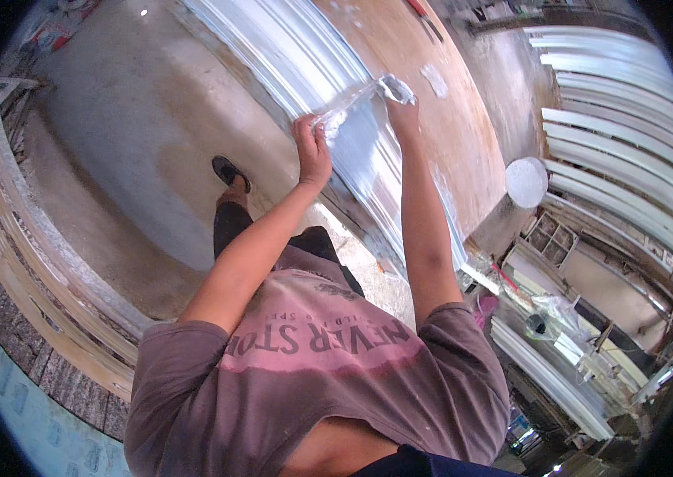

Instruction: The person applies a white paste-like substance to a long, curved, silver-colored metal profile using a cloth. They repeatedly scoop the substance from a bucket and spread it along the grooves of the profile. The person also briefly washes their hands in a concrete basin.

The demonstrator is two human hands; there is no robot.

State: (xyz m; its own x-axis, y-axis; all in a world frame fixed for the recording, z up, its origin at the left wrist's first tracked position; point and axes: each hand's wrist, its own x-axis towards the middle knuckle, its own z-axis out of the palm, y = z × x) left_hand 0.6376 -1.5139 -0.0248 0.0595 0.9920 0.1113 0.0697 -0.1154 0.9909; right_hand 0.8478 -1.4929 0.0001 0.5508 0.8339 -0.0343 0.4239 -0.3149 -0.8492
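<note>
Both hands, closed, hold a translucent strip

At twelve o'clock the ridged moulding is striped white and pale blue, at one the tabletop white-smeared tan, at six the T-shirt pink-banded mauve-brown.

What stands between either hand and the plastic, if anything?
Nothing visible: the left hand grips one end of the plastic, and the right hand is at the other, its fingers partly hidden. The ribbed strip lies beneath.
</note>
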